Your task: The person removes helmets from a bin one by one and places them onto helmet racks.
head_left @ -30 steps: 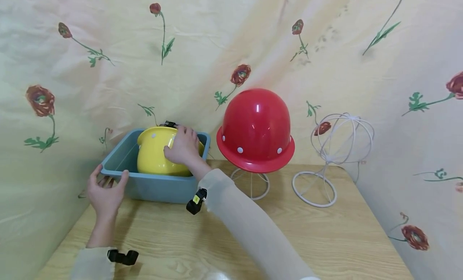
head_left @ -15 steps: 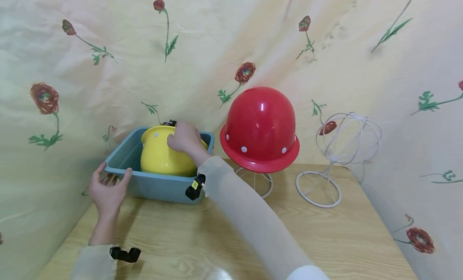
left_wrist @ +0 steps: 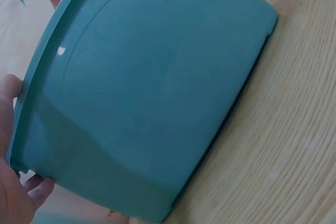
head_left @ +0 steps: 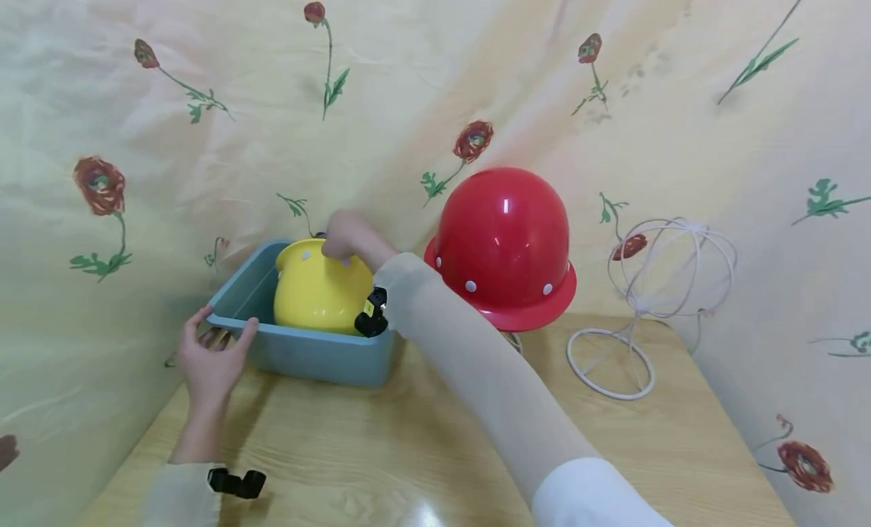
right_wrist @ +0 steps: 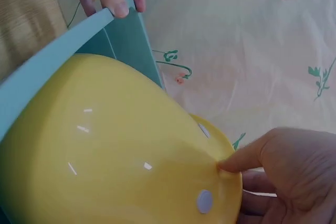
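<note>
A yellow hard hat (head_left: 320, 292) stands on edge inside a blue-green plastic bin (head_left: 320, 358), its brim up. My right hand (head_left: 350, 236) pinches that brim; in the right wrist view the thumb presses the outer shell near a white rivet, with the other fingers behind the brim. Most of those fingers are hidden in the head view. My left hand (head_left: 212, 364) grips the bin's near left corner. Its thumb lies along the front rim and its fingers curl round the side, as the left wrist view also shows.
Right of the bin, a red hard hat (head_left: 506, 247) sits on a wire stand, mostly hidden by the right forearm. Farther right stands a bare white wire stand (head_left: 640, 308). All rest on a wooden table (head_left: 435, 466) against flowered cloth walls.
My right hand has risen and turned at the wrist over the hard hat's brim, its forearm now covering part of the red hat. The left hand keeps its hold. The head view has shifted slightly.
</note>
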`<action>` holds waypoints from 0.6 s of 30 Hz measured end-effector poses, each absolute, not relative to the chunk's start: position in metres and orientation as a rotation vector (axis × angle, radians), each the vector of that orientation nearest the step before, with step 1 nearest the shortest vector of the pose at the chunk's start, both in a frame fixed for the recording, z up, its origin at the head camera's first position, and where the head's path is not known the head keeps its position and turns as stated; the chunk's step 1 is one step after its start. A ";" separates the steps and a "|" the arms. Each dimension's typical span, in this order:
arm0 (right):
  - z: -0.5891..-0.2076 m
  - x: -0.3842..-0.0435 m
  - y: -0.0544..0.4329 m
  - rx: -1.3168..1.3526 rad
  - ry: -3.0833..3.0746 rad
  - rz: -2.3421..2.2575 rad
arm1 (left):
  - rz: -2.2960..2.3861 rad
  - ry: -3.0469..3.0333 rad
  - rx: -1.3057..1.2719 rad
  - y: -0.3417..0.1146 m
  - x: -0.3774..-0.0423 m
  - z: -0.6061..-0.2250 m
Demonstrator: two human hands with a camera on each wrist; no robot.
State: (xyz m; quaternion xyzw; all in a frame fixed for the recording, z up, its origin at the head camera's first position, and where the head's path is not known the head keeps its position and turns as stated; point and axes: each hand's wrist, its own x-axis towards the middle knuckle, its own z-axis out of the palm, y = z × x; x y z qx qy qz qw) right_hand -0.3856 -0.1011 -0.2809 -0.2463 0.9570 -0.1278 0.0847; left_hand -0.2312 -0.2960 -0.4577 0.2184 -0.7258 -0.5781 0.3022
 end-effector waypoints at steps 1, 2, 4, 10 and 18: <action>-0.282 -0.387 -0.103 -0.755 2.837 -0.387 | -1.519 -1.950 0.576 -0.298 -0.230 -0.458; -0.283 -0.388 -0.105 -0.763 2.823 -0.399 | -1.511 -1.979 0.565 -0.301 -0.228 -0.458; -0.284 -0.390 -0.108 -0.746 2.802 -0.422 | -1.495 -2.037 0.536 -0.304 -0.226 -0.460; -0.282 -0.390 -0.105 -0.733 2.773 -0.384 | -1.564 -2.051 0.460 -0.305 -0.224 -0.465; -0.261 -0.395 -0.082 -0.817 2.659 -0.263 | -1.595 -2.031 0.429 -0.306 -0.229 -0.462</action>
